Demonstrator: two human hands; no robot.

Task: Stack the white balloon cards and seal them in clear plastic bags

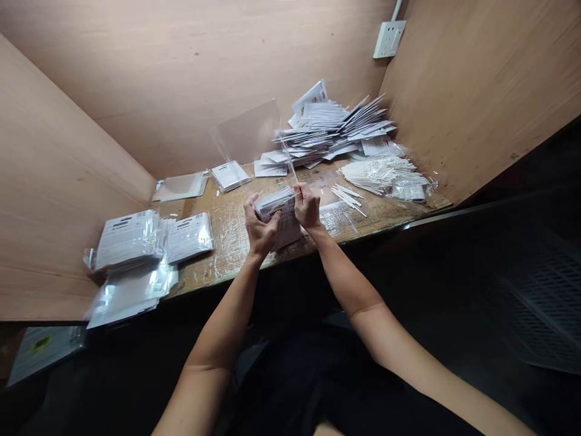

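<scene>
head: cards [283,195] between left fingers [249,209]

We find the far wall [204,66] brightly lit, palest at its top, while the crate [544,303] at near right nearly drowns in darkness. Glare streaks the plastic sleeves [136,286] at left and the tabletop [227,242]. The raised clear bag [254,130] blurs; wide-angle stretching tilts the right wall [508,72].

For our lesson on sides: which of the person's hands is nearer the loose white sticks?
Right. The right hand is a short way left of the loose white sticks; the left hand is farther left, holding cards.
</scene>
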